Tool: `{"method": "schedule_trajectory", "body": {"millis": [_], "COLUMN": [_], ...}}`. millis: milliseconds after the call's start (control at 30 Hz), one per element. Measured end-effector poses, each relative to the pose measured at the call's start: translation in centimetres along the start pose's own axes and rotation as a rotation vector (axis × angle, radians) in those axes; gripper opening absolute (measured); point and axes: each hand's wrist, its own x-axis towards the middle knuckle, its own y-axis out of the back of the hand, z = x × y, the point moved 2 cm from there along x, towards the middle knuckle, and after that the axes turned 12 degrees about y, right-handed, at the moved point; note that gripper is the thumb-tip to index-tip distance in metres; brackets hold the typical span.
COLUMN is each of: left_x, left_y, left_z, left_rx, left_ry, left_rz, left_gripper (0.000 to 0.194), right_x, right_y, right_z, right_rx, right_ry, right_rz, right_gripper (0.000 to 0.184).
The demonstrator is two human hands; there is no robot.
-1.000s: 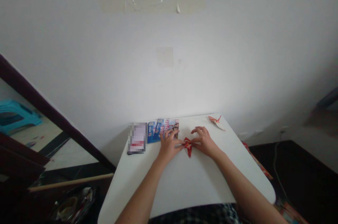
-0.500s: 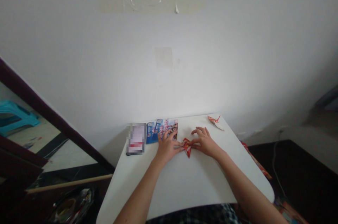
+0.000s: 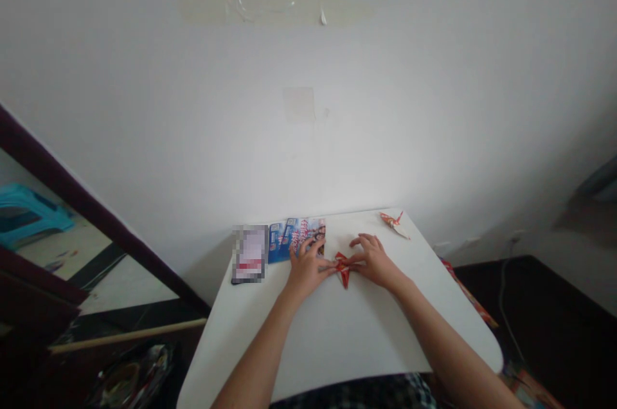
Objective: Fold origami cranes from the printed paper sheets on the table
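A small folded red paper (image 3: 344, 277) lies on the white table (image 3: 337, 338), a narrow point of it aimed toward me. My left hand (image 3: 308, 266) grips its left side with thumb and index finger, while the other fingers spread over the blue leaflets (image 3: 284, 245). From the right, my right hand (image 3: 373, 261) pinches the same paper, its remaining fingers lifted and curved. The fingertips of both hands nearly meet and cover the paper's middle. Farther back on the right sits a folded paper crane (image 3: 394, 222) in red and white, touched by neither hand.
A blurred-out phone-like object (image 3: 250, 254) lies at the table's left edge, beside the leaflets. The white wall (image 3: 308, 164) rises directly behind the table. On the left are a dark-framed mirror (image 3: 96, 203), showing a blue stool, and a black bag (image 3: 135, 373) on the floor.
The fingers have shifted slightly over the red paper, and its near part now shows a pale strip between narrower red points. Both hands stay in nearly the same place.
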Motion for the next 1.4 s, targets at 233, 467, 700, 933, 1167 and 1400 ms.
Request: {"method": "schedule_trajectory", "body": {"millis": [233,467,700,933,1167,1400], "left_x": [0.2,0.3,0.5,0.2,0.2,0.2], "left_y": [-0.4,-1.0,-1.9,-1.8,-1.2,-0.4], "left_z": [-0.1,0.4,0.8,1.2,1.5,1.8], "left_rx": [-0.032,-0.033,-0.010,-0.001,0.037,0.023], "left_ry": [-0.016,0.008,0.093,0.129,0.144,0.167], "left_rz": [0.078,0.166,0.217,0.234,0.199,0.139], "left_gripper": [0.010,0.004,0.003,0.010,0.006,0.008], "right_x": [0.3,0.5,0.7,0.8,0.9,1.0], "right_y": [-0.6,-1.3,-1.8,-2.1,-1.8,-1.8], "right_z": [1.0,0.1,-0.6,-1.0,-1.2,-0.9], "right_rx": [0.014,-0.027,-0.119,-0.203,-0.171,-0.134], "right_ry": [-0.023,-0.056,-0.093,-0.169,-0.183,-0.252], "right_rz": [0.104,0.149,0.143,0.094,0.093,0.103], "right_gripper": [0.008,0.007,0.009,0.013,0.012,0.014]}}
